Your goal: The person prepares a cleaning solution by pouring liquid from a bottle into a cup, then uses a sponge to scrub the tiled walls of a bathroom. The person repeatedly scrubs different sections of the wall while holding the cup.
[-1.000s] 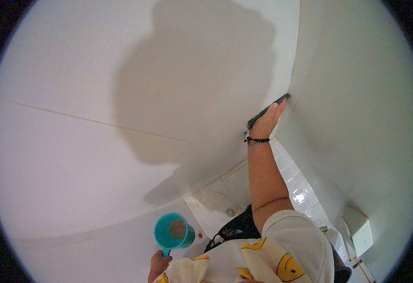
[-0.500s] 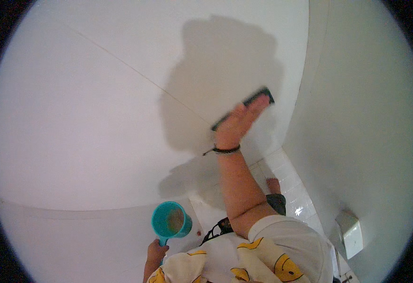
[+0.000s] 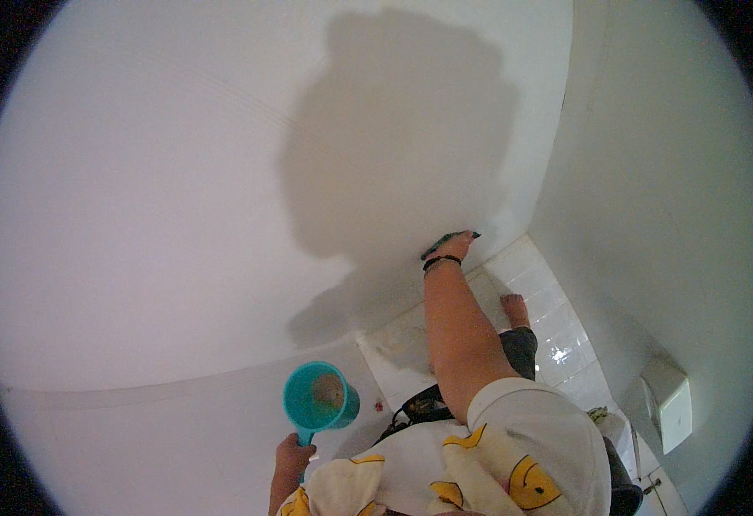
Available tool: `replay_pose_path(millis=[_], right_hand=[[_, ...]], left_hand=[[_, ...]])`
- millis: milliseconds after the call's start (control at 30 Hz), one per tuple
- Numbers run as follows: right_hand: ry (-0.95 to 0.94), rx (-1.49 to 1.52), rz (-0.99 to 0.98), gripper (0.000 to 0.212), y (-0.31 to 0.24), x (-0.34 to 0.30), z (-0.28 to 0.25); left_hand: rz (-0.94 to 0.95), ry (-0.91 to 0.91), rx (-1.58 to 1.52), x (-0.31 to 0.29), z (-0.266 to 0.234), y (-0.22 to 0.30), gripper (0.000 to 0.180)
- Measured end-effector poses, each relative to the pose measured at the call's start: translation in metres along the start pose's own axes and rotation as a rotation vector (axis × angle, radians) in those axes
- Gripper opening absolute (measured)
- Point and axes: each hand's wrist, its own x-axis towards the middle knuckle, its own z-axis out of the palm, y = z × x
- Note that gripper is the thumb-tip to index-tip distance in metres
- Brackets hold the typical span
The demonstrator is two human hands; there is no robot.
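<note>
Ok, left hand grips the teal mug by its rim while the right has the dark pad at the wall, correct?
No: in the head view, the left hand grips the mug by its handle, not the rim. The right hand has the pad at the wall.

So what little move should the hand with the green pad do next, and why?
Maybe slide the right hand a little toward the corner on its right: its green pad appears to be against the white wall, short of that corner, with bare wall between them.
</note>
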Motion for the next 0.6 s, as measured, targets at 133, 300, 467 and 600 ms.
replay_pose_path(millis=[133, 300, 467, 600], right_hand=[[-0.156, -0.301, -0.589, 0.054, -0.031, -0.052, 0.061], [-0.42, -0.897, -1.523, 0.052, -0.046, -0.162, 0.119], [-0.343, -1.214, -0.675, 0.06, -0.05, -0.114, 0.092], [0.291, -3.181, -0.797, 0.063, -0.076, -0.122, 0.105]], left_hand=[[0.032, 0.007, 0.028, -0.003, 0.005, -0.001, 0.029], [-0.013, -0.006, -0.044, -0.017, -0.005, -0.026, 0.031], [-0.032, 0.05, -0.095, -0.003, 0.023, -0.071, 0.032], [-0.104, -0.024, -0.213, -0.016, 0.003, -0.04, 0.033]])
